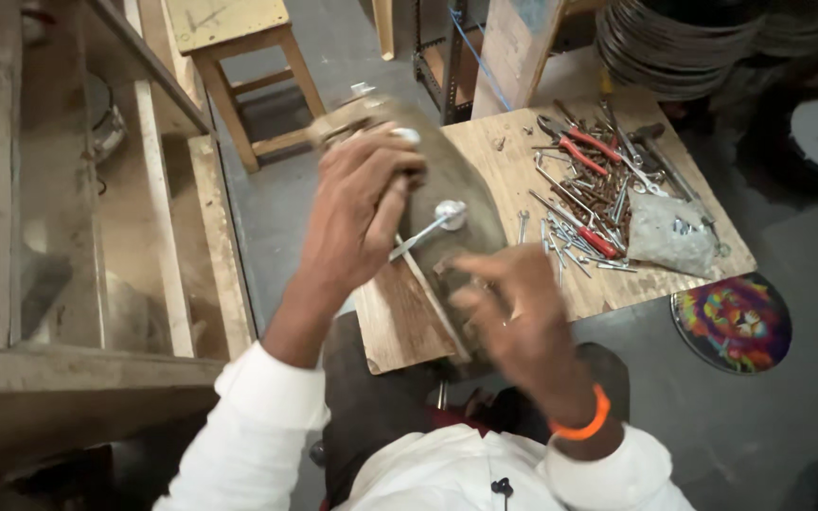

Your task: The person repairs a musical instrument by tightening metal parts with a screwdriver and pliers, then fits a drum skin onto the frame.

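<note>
1. My left hand (357, 203) sits just left of the frame's middle, fingers curled down over the top edge of a grey-brown drum shell (456, 189) that I have tipped over my lap.
2. That hand is pressed shut on the shell's upper rim; a pale fingertip-sized bit shows at its top, too blurred to name.
3. A metal tension rod (423, 232) with a rounded head sticks out of the shell's face, just right of my left hand and just above my right.
4. My right hand (513, 317) is below and right of centre, blurred, fingers bunched toward the shell's lower edge; I cannot tell whether it pinches anything.
5. An orange wristband (584, 421) circles my right wrist.
6. A wooden plank (400, 322) lies under the shell, between both hands.
7. To the upper right, a plywood board (655, 284) carries a heap of bolts, rods and red-handled pliers (584, 151), well apart from my hands.
8. A wooden stool (239, 57) stands at the upper left.
</note>
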